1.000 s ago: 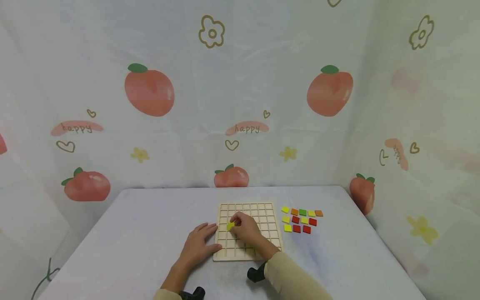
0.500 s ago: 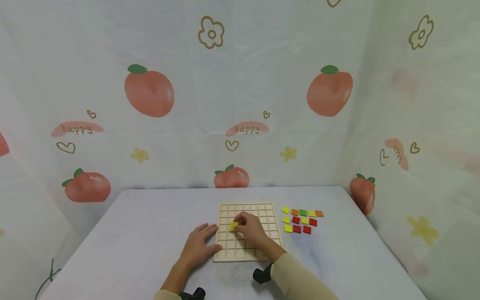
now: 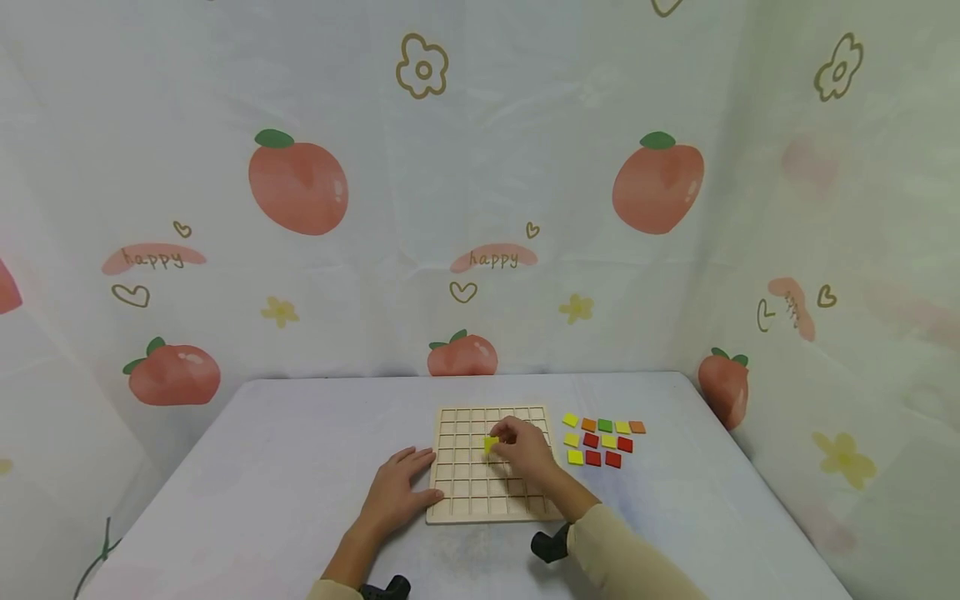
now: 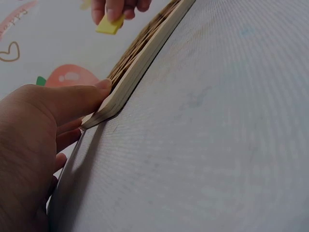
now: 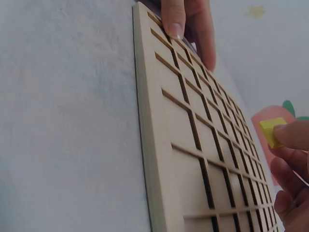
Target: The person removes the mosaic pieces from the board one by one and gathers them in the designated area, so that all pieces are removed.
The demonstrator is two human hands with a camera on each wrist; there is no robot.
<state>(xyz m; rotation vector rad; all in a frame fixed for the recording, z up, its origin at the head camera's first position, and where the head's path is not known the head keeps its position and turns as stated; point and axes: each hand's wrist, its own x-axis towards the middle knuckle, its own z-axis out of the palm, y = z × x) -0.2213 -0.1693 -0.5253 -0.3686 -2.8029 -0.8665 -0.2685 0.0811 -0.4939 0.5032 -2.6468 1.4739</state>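
My right hand (image 3: 527, 454) pinches a small square yellow tile (image 3: 490, 444) between thumb and fingers. In the right wrist view the tile (image 5: 272, 131) hangs above the wooden grid board (image 5: 186, 169), clear of its surface. The pale board (image 3: 460, 483) lies flat on the table, divided into square cells by thin ridges. At its left edge rests my left hand (image 3: 397, 490), fingers extended. The left wrist view has that hand's thumb (image 4: 91, 99) touching the board's rim. Part of the board is hidden under my right hand.
Right of the board lie loose square tiles in rows: several yellow and red ones, a green tile (image 3: 605, 426) and orange ones such as the orange tile (image 3: 637, 427). A printed curtain (image 3: 375, 250) stands behind the white table (image 3: 300, 483).
My right hand has moved rightward and slightly away across the board, carrying the yellow tile. The left hand stays at the board's left edge.
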